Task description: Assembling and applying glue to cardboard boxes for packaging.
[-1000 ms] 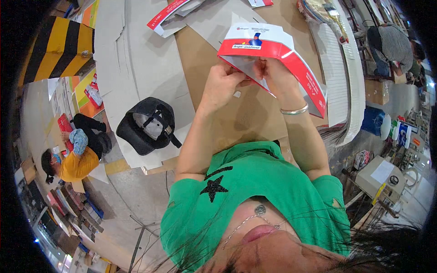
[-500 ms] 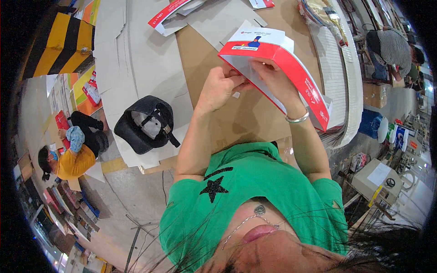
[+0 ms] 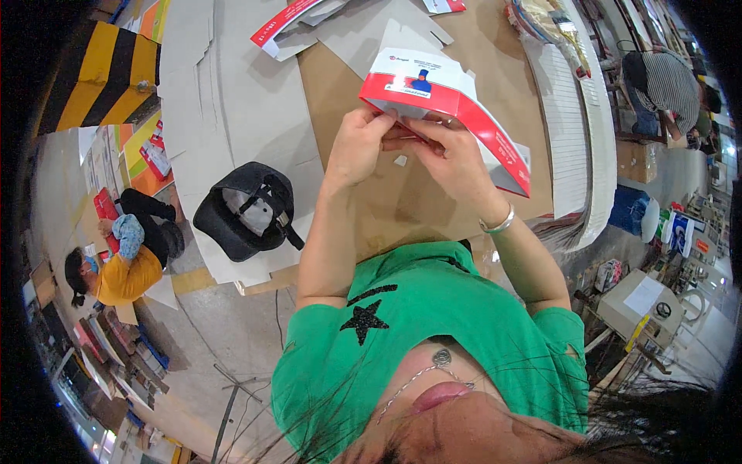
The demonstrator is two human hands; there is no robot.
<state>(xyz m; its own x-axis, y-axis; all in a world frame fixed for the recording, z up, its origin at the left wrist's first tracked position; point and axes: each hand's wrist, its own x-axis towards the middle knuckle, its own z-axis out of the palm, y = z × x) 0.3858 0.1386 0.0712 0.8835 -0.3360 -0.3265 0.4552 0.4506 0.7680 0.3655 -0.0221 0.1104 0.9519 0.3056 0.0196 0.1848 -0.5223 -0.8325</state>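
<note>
A red and white cardboard box [image 3: 433,85], partly folded up, is held tilted over the table in front of me. My left hand [image 3: 362,147] pinches its near lower edge at the left corner. Close beside it, my right hand [image 3: 452,155] has its fingers curled on that same edge, thumb toward the left hand. The fingertips of both hands are partly hidden by the box and by each other. On the brown cardboard below them lies a small white scrap [image 3: 400,161].
A black cap [image 3: 246,212] rests on grey board at my left. Another red and white carton [image 3: 290,29] lies at the far side. A paintbrush [image 3: 570,39] sits on stacked sheets [image 3: 572,147] at the right. A person in yellow [image 3: 127,271] works at far left.
My right hand has come out from inside the box and moved down-left to its near edge, beside the left hand. The box has shifted slightly left and tipped, showing more of its white panel.
</note>
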